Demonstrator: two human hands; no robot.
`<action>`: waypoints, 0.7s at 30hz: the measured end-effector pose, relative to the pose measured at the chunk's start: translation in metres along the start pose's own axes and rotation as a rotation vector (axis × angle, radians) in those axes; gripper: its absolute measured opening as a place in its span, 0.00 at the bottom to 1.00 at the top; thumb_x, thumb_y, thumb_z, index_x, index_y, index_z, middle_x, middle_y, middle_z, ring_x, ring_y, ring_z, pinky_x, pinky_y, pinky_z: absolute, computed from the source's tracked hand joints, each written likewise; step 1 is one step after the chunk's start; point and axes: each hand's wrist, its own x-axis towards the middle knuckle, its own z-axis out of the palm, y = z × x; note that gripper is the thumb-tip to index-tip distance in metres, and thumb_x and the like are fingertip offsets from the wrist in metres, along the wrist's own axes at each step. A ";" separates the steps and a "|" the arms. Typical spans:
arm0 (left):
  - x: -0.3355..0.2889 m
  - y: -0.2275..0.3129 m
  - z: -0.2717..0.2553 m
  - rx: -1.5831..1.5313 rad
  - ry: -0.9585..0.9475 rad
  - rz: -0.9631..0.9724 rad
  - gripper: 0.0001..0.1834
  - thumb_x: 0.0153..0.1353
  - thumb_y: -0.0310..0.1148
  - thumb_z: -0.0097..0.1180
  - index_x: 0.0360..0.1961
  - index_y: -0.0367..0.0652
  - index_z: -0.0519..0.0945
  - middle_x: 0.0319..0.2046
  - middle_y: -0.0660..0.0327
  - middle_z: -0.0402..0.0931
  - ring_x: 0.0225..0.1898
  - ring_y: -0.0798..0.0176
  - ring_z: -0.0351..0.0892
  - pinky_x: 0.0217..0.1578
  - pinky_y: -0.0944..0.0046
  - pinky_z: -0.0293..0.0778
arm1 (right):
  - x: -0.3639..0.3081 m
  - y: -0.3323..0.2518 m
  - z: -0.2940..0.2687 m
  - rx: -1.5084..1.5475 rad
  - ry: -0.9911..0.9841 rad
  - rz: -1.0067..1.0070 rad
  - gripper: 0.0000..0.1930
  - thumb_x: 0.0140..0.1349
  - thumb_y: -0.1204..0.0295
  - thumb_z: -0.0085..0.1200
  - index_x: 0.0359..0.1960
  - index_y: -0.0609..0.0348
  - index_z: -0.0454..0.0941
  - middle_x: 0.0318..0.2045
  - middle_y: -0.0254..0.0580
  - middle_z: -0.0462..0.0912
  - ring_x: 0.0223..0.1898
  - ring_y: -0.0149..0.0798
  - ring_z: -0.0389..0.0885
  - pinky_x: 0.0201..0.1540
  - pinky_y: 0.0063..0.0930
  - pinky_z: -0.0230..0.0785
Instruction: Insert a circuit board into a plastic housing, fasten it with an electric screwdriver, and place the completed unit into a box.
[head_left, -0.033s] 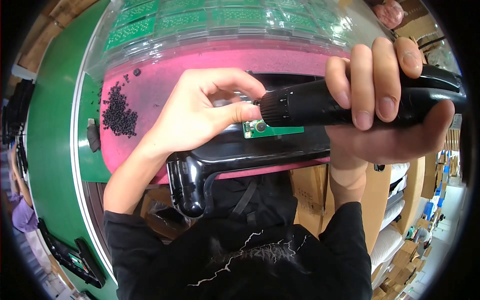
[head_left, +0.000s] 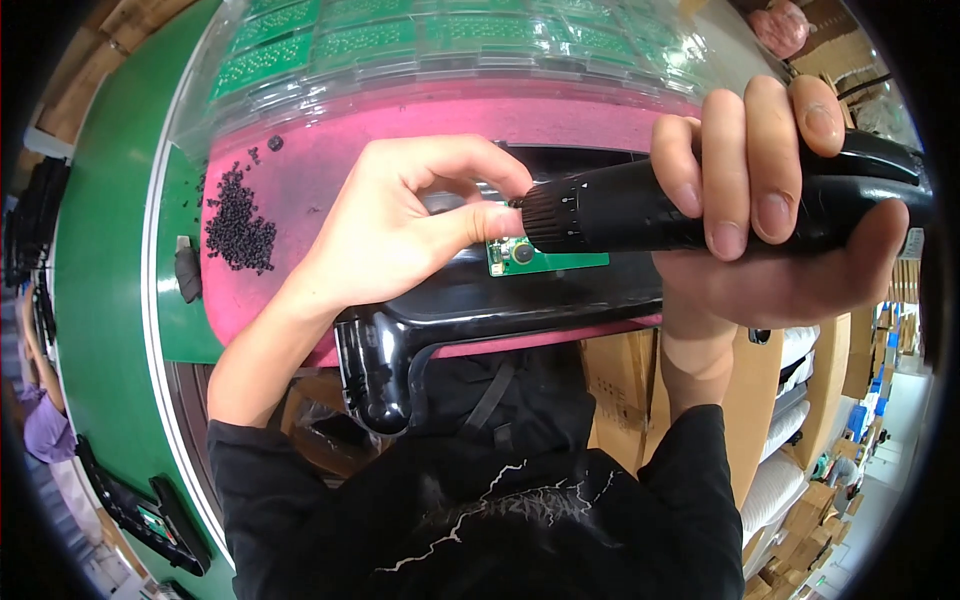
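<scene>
Since the earlier picture almost nothing has moved: both hands, the tool and the board sit where they did

Head view, with the pink mat as the landmark. The right hand is wrapped fully closed around a black electric screwdriver, four fingers curled over the top of the barrel and the thumb underneath. The screwdriver lies nearly level, its long axis running left to right along the near edge of the pink mat, ribbed nose pointing to the person's left. The left hand rests on the pink mat with thumb and forefinger pinched together right at that nose; something small may sit between the fingertips, but it is too small to tell. Just below the nose a small green circuit board lies inside a glossy black plastic housing, which stretches along the near edge of the pink mat and hangs off it toward the person. So the board lies just below and beside the screwdriver tip, touching distance from the left hand's fingertips; the left hand is the nearer one. A heap of small black screws sits on the left part of the pink mat, and clear trays of green boards lie along its far side
</scene>
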 end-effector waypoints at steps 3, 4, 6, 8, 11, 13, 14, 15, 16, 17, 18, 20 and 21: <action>-0.002 -0.001 0.001 0.286 0.108 0.165 0.07 0.58 0.20 0.65 0.38 0.33 0.84 0.36 0.58 0.86 0.39 0.66 0.84 0.45 0.65 0.79 | -0.004 0.012 0.009 -0.071 0.179 -0.053 0.23 0.66 0.47 0.48 0.47 0.54 0.70 0.27 0.27 0.73 0.24 0.25 0.68 0.34 0.24 0.59; -0.003 0.000 0.000 0.455 0.165 0.237 0.05 0.58 0.20 0.65 0.37 0.33 0.85 0.36 0.58 0.86 0.38 0.66 0.84 0.44 0.66 0.79 | 0.008 0.029 -0.007 -0.009 0.012 -0.126 0.23 0.66 0.47 0.45 0.46 0.55 0.71 0.27 0.27 0.73 0.23 0.26 0.67 0.33 0.24 0.57; -0.006 0.000 0.001 0.482 0.212 0.241 0.04 0.58 0.19 0.64 0.35 0.34 0.86 0.35 0.58 0.87 0.38 0.67 0.85 0.42 0.67 0.80 | -0.003 0.028 0.017 0.194 0.306 -0.060 0.22 0.66 0.48 0.45 0.45 0.54 0.71 0.25 0.27 0.72 0.22 0.27 0.66 0.32 0.24 0.56; -0.008 0.002 0.002 0.339 0.283 0.086 0.06 0.58 0.19 0.64 0.37 0.34 0.85 0.35 0.57 0.87 0.38 0.66 0.85 0.43 0.67 0.80 | 0.004 0.025 0.013 0.047 0.255 -0.027 0.21 0.66 0.48 0.45 0.43 0.54 0.71 0.25 0.28 0.72 0.22 0.26 0.66 0.33 0.24 0.56; -0.008 0.006 -0.004 0.253 0.242 -0.028 0.05 0.60 0.21 0.63 0.38 0.33 0.85 0.36 0.57 0.87 0.38 0.67 0.85 0.43 0.68 0.80 | 0.009 0.033 0.017 -0.073 0.299 -0.018 0.20 0.66 0.49 0.44 0.41 0.54 0.71 0.24 0.28 0.71 0.21 0.26 0.65 0.32 0.24 0.56; -0.006 0.003 -0.015 0.165 0.246 -0.044 0.05 0.61 0.21 0.62 0.38 0.32 0.85 0.36 0.57 0.87 0.39 0.67 0.85 0.44 0.69 0.79 | 0.009 0.038 0.024 -0.080 0.425 0.021 0.20 0.67 0.50 0.45 0.40 0.56 0.70 0.22 0.29 0.70 0.19 0.26 0.64 0.29 0.24 0.57; -0.005 0.001 -0.020 0.076 0.242 -0.058 0.05 0.62 0.22 0.61 0.38 0.32 0.85 0.36 0.57 0.87 0.39 0.68 0.84 0.45 0.69 0.79 | 0.008 0.038 0.028 -0.121 0.456 0.076 0.20 0.67 0.51 0.45 0.40 0.57 0.70 0.21 0.30 0.70 0.18 0.26 0.63 0.27 0.24 0.57; -0.004 0.001 -0.022 0.143 0.270 -0.026 0.06 0.64 0.24 0.61 0.38 0.32 0.84 0.35 0.57 0.86 0.39 0.69 0.84 0.45 0.70 0.78 | 0.005 0.046 0.024 -0.085 0.418 0.029 0.20 0.67 0.52 0.45 0.40 0.59 0.70 0.20 0.31 0.69 0.16 0.27 0.63 0.25 0.25 0.57; -0.006 0.002 -0.021 0.142 0.277 -0.026 0.06 0.64 0.24 0.61 0.38 0.32 0.84 0.35 0.57 0.86 0.39 0.69 0.84 0.45 0.70 0.78 | 0.000 0.045 0.017 -0.214 0.353 0.064 0.19 0.68 0.53 0.46 0.41 0.59 0.70 0.20 0.32 0.70 0.17 0.28 0.64 0.26 0.25 0.58; -0.006 0.003 -0.019 0.203 0.272 -0.044 0.06 0.64 0.25 0.61 0.38 0.33 0.84 0.34 0.59 0.86 0.38 0.69 0.84 0.43 0.70 0.78 | -0.002 0.047 0.015 -0.237 0.332 0.084 0.19 0.68 0.53 0.46 0.42 0.59 0.70 0.20 0.32 0.70 0.17 0.28 0.64 0.26 0.25 0.58; -0.007 0.003 -0.017 0.265 0.264 -0.064 0.06 0.65 0.26 0.60 0.39 0.33 0.83 0.33 0.60 0.86 0.37 0.70 0.83 0.41 0.71 0.77 | -0.005 0.049 0.014 -0.261 0.313 0.103 0.19 0.68 0.54 0.46 0.42 0.59 0.70 0.20 0.32 0.70 0.17 0.28 0.64 0.26 0.25 0.58; -0.009 0.000 -0.015 0.315 0.261 -0.088 0.06 0.65 0.27 0.60 0.40 0.35 0.83 0.30 0.62 0.85 0.34 0.72 0.82 0.36 0.72 0.76 | -0.005 0.055 0.017 -0.284 0.351 0.115 0.18 0.68 0.54 0.45 0.43 0.59 0.70 0.21 0.32 0.70 0.17 0.28 0.64 0.26 0.25 0.59; -0.010 0.000 -0.015 0.394 0.237 -0.095 0.06 0.65 0.27 0.60 0.39 0.36 0.83 0.30 0.63 0.84 0.32 0.74 0.80 0.34 0.72 0.75 | -0.005 0.057 0.018 -0.309 0.392 0.126 0.18 0.69 0.55 0.45 0.43 0.59 0.70 0.21 0.32 0.71 0.18 0.28 0.64 0.27 0.25 0.59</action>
